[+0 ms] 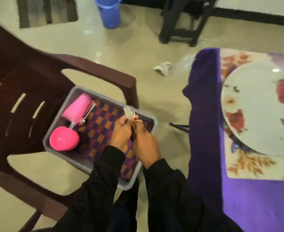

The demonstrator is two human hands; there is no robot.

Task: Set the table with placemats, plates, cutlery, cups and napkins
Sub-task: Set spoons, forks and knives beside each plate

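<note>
My left grip (121, 131) and right grip (144, 141) are both holding a bunch of forks (129, 113) over the grey tray's (81, 162) far edge. The tray is sitting on a brown chair (29, 84), carrying two pink cups (64, 138) and checked napkins (101, 129). The plate (258, 106) is lying on its placemat (248, 166) at the desk's (204, 114) near edge, open floor (164, 101) between.

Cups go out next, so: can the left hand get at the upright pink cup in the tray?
Probably yes: the pink cup stands uncovered just beside the left hand, but that hand is gripping forks.
</note>
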